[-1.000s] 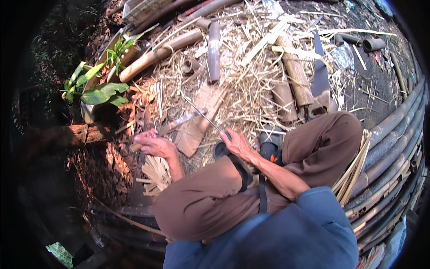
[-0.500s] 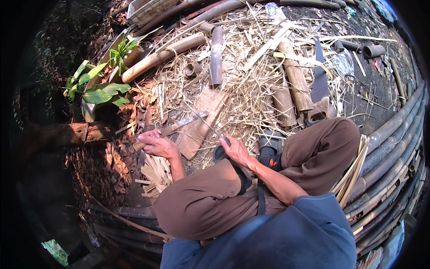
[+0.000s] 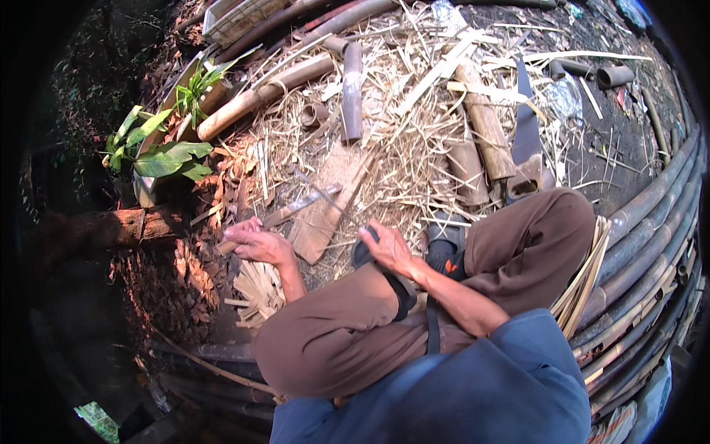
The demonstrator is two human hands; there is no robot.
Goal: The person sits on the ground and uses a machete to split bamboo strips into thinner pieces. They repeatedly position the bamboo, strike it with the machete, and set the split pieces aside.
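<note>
My left hand (image 3: 260, 244) is closed around the near end of a bamboo strip (image 3: 285, 214). From there the strip slants up to the right, its far part lying over a flat wooden board (image 3: 314, 226). In my right hand (image 3: 390, 250), beside my shoe, is the dark handle of a thin-bladed knife (image 3: 344, 213). Its blade, blurred now, points up and left across the strip and board; whether it touches the strip I cannot tell. A bundle of split bamboo strips (image 3: 259, 290) lies beneath my left wrist.
Shavings (image 3: 414, 159) cover the ground ahead, with a handsaw (image 3: 526, 126), a bamboo log (image 3: 484, 122) and a dark bamboo tube (image 3: 352, 92) among them. Long bamboo poles (image 3: 636, 251) are stacked at my right. A leafy plant (image 3: 166, 157) grows at left.
The knife blade has shifted slightly left and is now blurred. My left hand keeps hold of the strip in nearly the same place. The whole view has tilted a little.
</note>
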